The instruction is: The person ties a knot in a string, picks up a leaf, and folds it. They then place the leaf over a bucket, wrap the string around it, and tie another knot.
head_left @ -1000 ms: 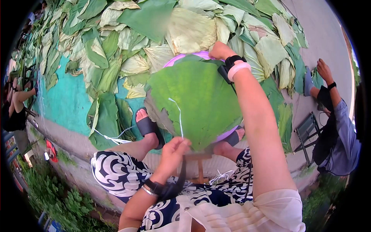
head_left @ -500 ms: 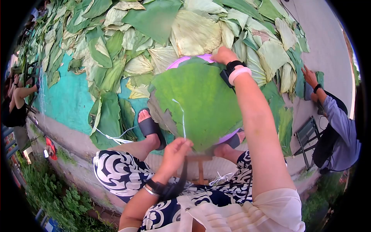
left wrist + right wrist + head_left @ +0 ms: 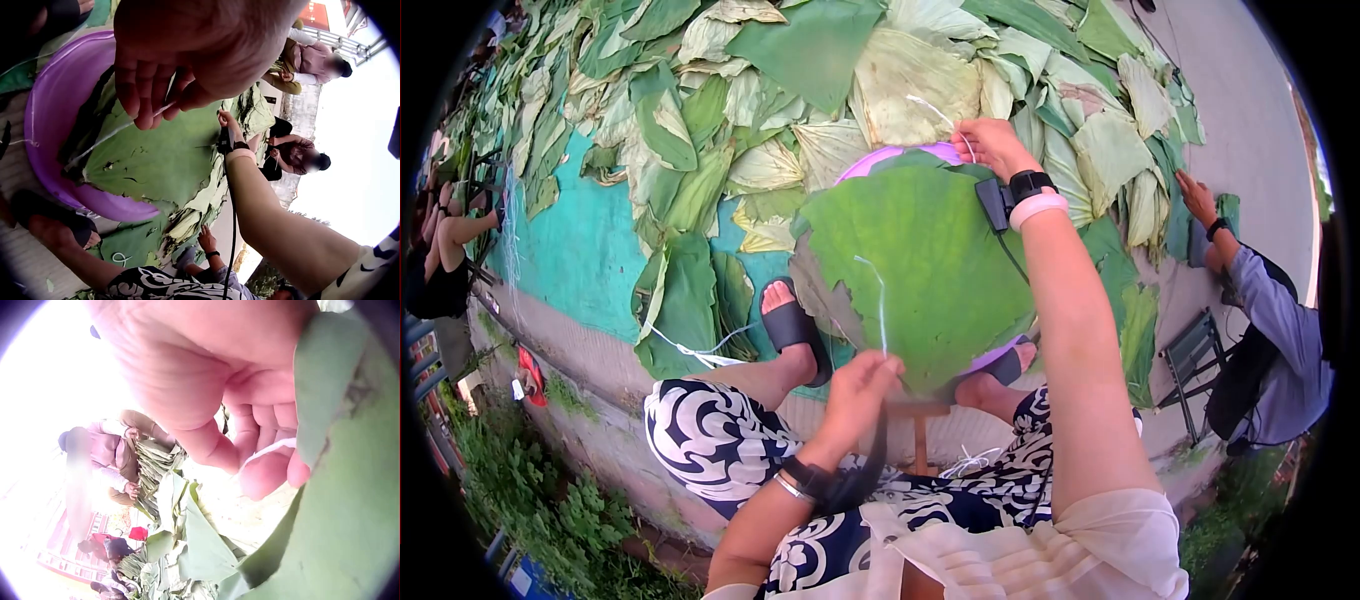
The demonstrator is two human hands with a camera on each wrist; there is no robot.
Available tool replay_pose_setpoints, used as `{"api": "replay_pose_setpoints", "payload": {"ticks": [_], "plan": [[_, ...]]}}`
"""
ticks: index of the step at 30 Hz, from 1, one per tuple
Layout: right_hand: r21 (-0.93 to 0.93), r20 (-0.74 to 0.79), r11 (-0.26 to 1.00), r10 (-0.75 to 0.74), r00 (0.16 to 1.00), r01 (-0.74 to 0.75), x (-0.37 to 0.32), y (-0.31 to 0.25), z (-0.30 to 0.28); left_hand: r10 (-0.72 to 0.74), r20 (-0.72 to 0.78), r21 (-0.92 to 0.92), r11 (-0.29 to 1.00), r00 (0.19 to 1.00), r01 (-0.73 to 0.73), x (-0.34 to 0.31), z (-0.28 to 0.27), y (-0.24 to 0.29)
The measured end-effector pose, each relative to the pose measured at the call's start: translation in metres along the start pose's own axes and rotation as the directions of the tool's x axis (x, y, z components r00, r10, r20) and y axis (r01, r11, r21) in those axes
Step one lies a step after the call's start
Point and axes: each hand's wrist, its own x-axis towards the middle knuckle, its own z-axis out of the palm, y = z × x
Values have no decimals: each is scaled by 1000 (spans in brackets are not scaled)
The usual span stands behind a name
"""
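Observation:
A stack of large green leaves (image 3: 920, 260) lies over a purple basin (image 3: 53, 112) between the person's feet. At the near edge of the stack, the left hand (image 3: 860, 392) pinches a white string (image 3: 882, 305), whose loose end lies up over the top leaf. The right hand (image 3: 1000, 148) is at the far rim, just above the leaves, and pinches another visible length of white string (image 3: 930, 108). In the right wrist view this string (image 3: 272, 449) passes between thumb and fingers, beside a leaf edge. The string's course under the stack is hidden.
Many green and pale leaves (image 3: 830, 155) cover the ground ahead, partly over a teal sheet (image 3: 585, 255). A sandalled foot (image 3: 792, 325) stands left of the basin. Another person's hand (image 3: 1197, 198) and a folding stool (image 3: 1197, 350) are at right.
The right hand has risen slightly from the basin's far rim, and a white string now shows in its fingers. The left hand keeps its pinch, nearly in place.

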Motion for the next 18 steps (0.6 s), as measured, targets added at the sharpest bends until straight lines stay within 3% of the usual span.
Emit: {"api": "replay_pose_setpoints", "payload": {"ticks": [3, 7, 10, 18], "plan": [[32, 88, 993, -115, 990, 112, 4, 8, -8, 40, -11, 17, 999, 999, -40, 2, 0, -2], [-116, 105, 960, -244, 964, 256, -36, -8, 0, 48, -17, 34, 998, 999, -47, 11, -3, 4], [-232, 211, 899, -327, 921, 372, -64, -12, 6, 87, -41, 51, 995, 995, -85, 16, 1, 13], [-423, 332, 748, -397, 856, 511, -111, -11, 13, 301, -85, 23, 954, 950, -300, 38, 17, 34]]}}
